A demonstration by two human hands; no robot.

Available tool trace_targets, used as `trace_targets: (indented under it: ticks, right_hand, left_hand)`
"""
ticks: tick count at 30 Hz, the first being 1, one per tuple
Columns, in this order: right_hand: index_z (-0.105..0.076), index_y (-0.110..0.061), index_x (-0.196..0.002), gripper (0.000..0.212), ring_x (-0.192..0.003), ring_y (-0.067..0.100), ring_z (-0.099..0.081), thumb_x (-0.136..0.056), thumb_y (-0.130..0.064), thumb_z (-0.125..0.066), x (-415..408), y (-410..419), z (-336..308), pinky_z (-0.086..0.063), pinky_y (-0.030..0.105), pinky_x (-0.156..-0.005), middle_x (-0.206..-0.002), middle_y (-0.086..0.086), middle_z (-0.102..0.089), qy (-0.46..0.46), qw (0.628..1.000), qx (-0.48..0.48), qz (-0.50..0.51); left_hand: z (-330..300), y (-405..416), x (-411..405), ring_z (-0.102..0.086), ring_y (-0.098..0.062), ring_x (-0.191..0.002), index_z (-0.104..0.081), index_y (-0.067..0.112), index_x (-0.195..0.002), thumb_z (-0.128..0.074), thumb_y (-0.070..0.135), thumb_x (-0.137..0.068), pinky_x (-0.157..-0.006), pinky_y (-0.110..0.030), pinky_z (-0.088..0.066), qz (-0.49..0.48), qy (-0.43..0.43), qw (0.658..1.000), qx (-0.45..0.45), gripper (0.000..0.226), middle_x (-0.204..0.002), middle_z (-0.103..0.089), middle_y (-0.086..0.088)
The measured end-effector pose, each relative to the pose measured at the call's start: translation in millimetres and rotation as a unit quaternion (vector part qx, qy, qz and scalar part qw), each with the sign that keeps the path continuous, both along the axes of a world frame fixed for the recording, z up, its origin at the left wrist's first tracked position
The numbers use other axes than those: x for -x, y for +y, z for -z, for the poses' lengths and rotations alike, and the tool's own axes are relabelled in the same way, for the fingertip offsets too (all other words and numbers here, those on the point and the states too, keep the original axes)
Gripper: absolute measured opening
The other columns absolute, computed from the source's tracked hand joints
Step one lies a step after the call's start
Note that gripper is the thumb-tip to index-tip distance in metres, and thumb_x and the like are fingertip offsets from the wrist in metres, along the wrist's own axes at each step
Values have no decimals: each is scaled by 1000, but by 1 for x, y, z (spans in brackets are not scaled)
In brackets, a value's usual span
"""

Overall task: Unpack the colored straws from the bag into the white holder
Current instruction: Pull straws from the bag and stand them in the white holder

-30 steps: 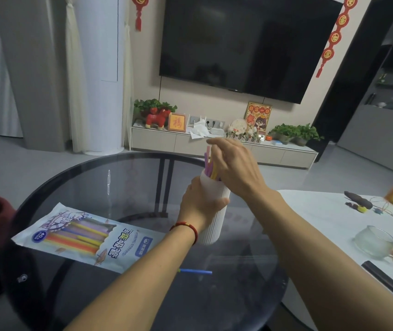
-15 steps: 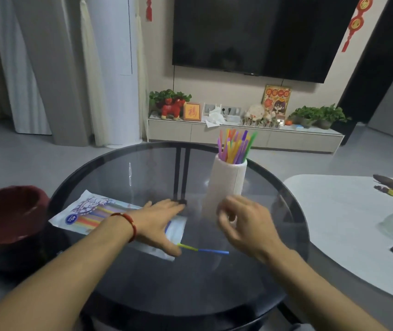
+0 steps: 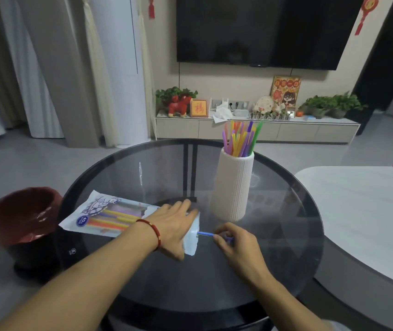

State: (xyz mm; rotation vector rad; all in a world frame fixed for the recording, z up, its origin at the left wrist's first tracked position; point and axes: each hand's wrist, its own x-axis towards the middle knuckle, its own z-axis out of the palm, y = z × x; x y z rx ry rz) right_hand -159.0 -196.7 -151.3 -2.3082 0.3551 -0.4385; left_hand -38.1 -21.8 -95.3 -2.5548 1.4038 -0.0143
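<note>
We saw the right hand [image 3: 238, 244] with its fingers [image 3: 219, 238] curled around the end of a blue straw [image 3: 205, 234], pinching it low over the glass near the front of the round bench [image 3: 286, 235]. The straw's other end reached the open mouth of the bag [image 3: 109, 217]. The left hand [image 3: 174, 225] lay flat on that end of the bag — fingers straight, pressing it down. The bag stretched toward the bench's left edge, colored straws visible inside. Just behind the hands stood the white holder [image 3: 232, 185], upright near the bench's middle, a bunch of straws [image 3: 240, 139] fanning out of its top.
</note>
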Motion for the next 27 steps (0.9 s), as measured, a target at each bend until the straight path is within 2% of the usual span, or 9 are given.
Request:
trace_targets:
  ticks: [2,4,7,10,13,15,20,24,27]
  right_hand:
    - [-74,-28,-102,9,-78,3,-63,-96,-26,-68,-3,0,-2,-47,16,-70,-84,-11,-70,1,999,-40,16]
    - [-71,-28,-100,13,-79,11,-65,-101,-23,-59,-6,2,-5,-46,9,-66,-84,-10,-71,4,997,-79,26]
    - [-72,-19,-98,23,-71,19,-67,-103,-26,-50,-10,7,-11,-56,29,-68,-88,0,-76,22,987,-153,38]
    - [-71,-19,-97,26,-61,12,-68,-105,-29,-49,-13,13,-13,-50,18,-49,-88,1,-76,27,972,-231,33]
    - [-65,-12,-96,32,-58,15,-60,-107,-35,-46,-16,19,-13,-42,24,-48,-78,5,-70,42,931,-364,10]
    - [-66,-5,-99,37,-56,14,-56,-108,-36,-49,-18,21,-11,-41,24,-48,-73,6,-69,30,910,-413,2]
    - [-74,-3,-99,19,-45,7,-57,-100,-21,-67,-19,19,-13,-48,19,-45,-59,5,-71,-26,923,-380,48]
    - [-74,-6,-98,16,-54,15,-69,-97,-22,-74,-18,20,-16,-60,24,-56,-74,11,-80,-20,924,-380,18]
    - [-77,-6,-93,11,-60,21,-72,-92,-17,-79,-17,17,-19,-64,31,-64,-75,12,-80,-32,938,-344,26]
  left_hand:
    - [-3,-2,7,-44,-28,-105,-36,14,-130,-72,49,-57,-82,-40,-42,6,-43,999,13,89,-118,-36,-7]
    - [-10,-6,12,-44,-29,-105,-37,12,-132,-73,47,-55,-83,-42,-41,15,-90,996,25,92,-119,-38,-8]
    - [-21,-13,19,-43,-31,-113,-27,7,-146,-79,42,-56,-92,-47,-39,45,-159,986,16,110,-132,-37,-13]
    - [-25,-21,23,-39,-34,-121,-18,5,-152,-84,41,-60,-100,-52,-35,68,-199,978,-7,119,-141,-32,-18]
    - [-24,-24,25,-38,-34,-122,-16,4,-153,-84,40,-60,-103,-53,-34,66,-195,979,-4,120,-142,-32,-19]
    - [-23,-23,23,-38,-34,-123,-16,6,-153,-85,43,-60,-104,-54,-34,62,-183,981,-1,121,-142,-31,-18]
    - [-18,-14,17,-35,-33,-123,-9,9,-154,-79,48,-64,-103,-50,-35,30,-149,988,27,122,-144,-27,-16]
    - [-18,-11,14,-38,-30,-118,-11,11,-154,-78,49,-62,-99,-48,-38,26,-122,991,57,119,-137,-31,-13]
    - [-14,-8,9,-39,-29,-119,-13,13,-153,-78,50,-61,-101,-47,-38,7,-102,993,57,119,-136,-31,-11]
